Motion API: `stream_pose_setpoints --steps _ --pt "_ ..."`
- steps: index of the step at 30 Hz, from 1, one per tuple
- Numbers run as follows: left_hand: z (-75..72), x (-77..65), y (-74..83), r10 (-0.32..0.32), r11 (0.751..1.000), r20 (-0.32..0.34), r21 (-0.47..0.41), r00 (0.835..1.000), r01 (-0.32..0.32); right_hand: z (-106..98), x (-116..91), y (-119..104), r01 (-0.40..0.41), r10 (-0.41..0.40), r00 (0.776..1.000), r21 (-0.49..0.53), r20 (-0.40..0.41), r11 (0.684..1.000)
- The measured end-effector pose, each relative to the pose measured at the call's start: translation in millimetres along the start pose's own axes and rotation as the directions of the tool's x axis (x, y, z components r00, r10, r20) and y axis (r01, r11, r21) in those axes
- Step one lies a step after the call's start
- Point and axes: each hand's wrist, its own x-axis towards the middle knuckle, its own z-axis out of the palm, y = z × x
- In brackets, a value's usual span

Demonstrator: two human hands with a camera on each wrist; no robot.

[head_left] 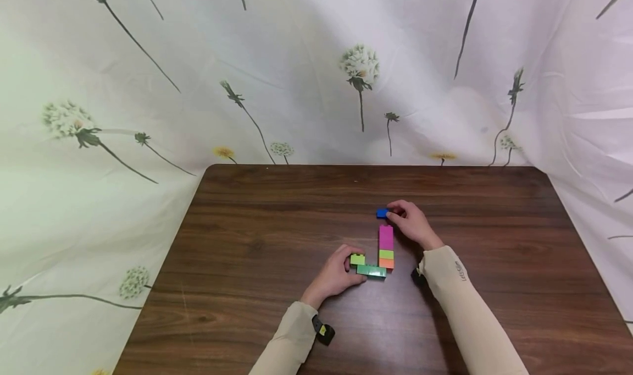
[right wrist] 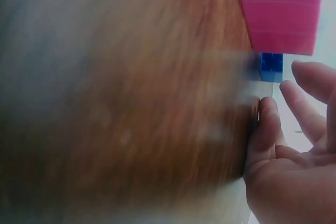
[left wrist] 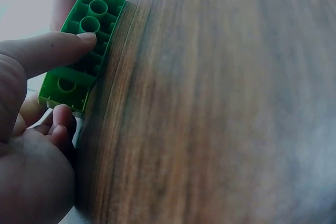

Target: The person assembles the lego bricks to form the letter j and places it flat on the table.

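Observation:
My left hand (head_left: 334, 276) pinches two joined toy building bricks, a long dark green brick (head_left: 371, 271) and a short light green brick (head_left: 357, 259). In the left wrist view the thumb presses the hollow underside of the long green brick (left wrist: 89, 24), while other fingers curl by the lower end. Beyond the pink stack, my right hand (head_left: 412, 224) is at the right end of a small blue brick (head_left: 381, 213). The right wrist view shows the thumb and a fingertip just beside the blue brick (right wrist: 271, 66), not wrapped round it; the other fingers are loosely bent.
A column of pink (head_left: 386, 237), light green (head_left: 386, 254) and orange (head_left: 386, 263) bricks stands between the hands, close to the dark green brick. All this is over a brown wooden table (head_left: 247, 221). A white floral cloth (head_left: 296, 78) hangs behind it.

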Motion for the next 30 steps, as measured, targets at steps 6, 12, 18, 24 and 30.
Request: stream_pose_setpoints --steps 6,12,18,24,30 --pt "0.5 -1.3 -0.4 -0.010 1.000 0.003 -0.008 1.000 0.010 2.1 1.7 -1.8 0.008 -0.008 1.000 -0.008 0.010 1.000" --pt "0.7 -0.6 0.0 0.000 1.000 0.002 -0.003 1.000 0.000 0.2 3.0 -2.7 0.009 -0.007 0.999 -0.055 0.035 0.998" --pt "0.7 -0.3 0.7 -0.003 1.000 0.005 -0.002 1.000 0.003 -1.7 3.2 -2.4 -0.012 0.015 0.999 -0.070 0.046 0.997" --pt "0.4 -0.2 1.5 0.004 1.000 0.008 -0.010 1.000 -0.004 -2.6 2.8 -0.8 -0.019 0.021 0.999 -0.061 0.041 0.998" --pt "-0.2 0.7 0.9 0.003 1.000 0.007 -0.002 1.000 -0.003 -3.3 3.1 0.1 -0.015 0.017 0.999 -0.048 0.031 0.999"
